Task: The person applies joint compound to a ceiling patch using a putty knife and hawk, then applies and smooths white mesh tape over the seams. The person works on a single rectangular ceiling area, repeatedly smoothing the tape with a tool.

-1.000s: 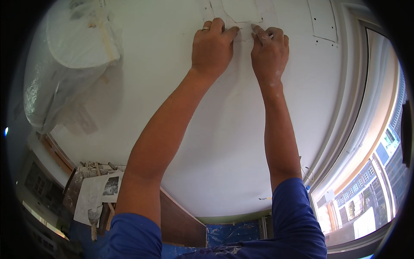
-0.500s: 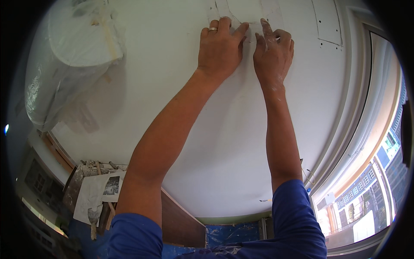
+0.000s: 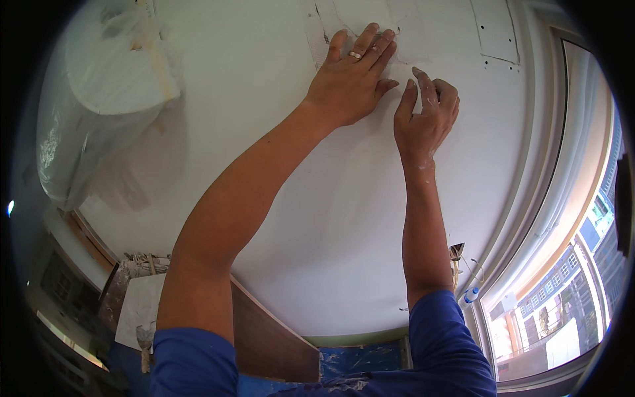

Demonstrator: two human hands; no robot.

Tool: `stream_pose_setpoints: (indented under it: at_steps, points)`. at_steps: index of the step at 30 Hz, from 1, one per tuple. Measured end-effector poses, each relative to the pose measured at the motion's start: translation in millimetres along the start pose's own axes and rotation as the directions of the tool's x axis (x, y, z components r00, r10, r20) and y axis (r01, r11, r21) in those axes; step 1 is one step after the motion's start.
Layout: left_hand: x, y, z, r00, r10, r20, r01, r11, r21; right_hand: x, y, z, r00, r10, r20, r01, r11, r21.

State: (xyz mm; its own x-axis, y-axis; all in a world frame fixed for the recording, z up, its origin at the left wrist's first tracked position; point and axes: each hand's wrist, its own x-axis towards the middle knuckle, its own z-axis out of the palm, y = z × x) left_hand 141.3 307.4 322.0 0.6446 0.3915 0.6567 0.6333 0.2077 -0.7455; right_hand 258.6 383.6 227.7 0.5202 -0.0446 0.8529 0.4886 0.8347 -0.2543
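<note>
Against the white wall (image 3: 317, 218), my left hand (image 3: 350, 79) lies with its fingers spread, a ring on one of them. Its fingertips rest over a pale patched strip (image 3: 410, 30) bordered by dark cracked lines. Just to the right and a little lower is my right hand (image 3: 428, 119), whitish smears on its skin. Its thumb and forefinger stand apart and the other fingers are bent, with nothing visible between them. Whether its fingertips touch the wall, I cannot tell.
Clear plastic sheeting (image 3: 59, 145) wraps a bulky white object at upper left. A scraper (image 3: 144, 337) lies on white paper at lower left, near a brown board (image 3: 271, 331). At right are wires (image 3: 456, 258), a small bottle (image 3: 470, 296) and a window (image 3: 549, 317).
My left hand has shifted right and slightly down, its fingers now spread flat over the strip. My right hand has dropped lower, away from the strip.
</note>
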Motion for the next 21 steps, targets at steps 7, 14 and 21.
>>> stream_pose_setpoints:
  at_steps: [7, 14, 21]
  points:
    - [-0.6, -5.7, -0.1, 0.998, 0.057, -0.004, -0.057, 0.996, -0.066, -11.4, 5.2, 5.8, 1.0, 0.019, -0.023, -0.018, 1.0, 0.025]
    - [2.5, -5.9, -0.6, 0.993, 0.1, 0.064, -0.098, 0.995, -0.032, -19.8, 5.6, 10.5, 0.999, 0.033, -0.034, -0.033, 0.999, -0.003]
    - [16.6, -14.6, -5.8, 0.989, 0.028, -0.147, -0.037, 0.998, -0.058, -21.9, 8.1, 11.9, 0.998, 0.047, -0.034, -0.047, 0.999, 0.01]
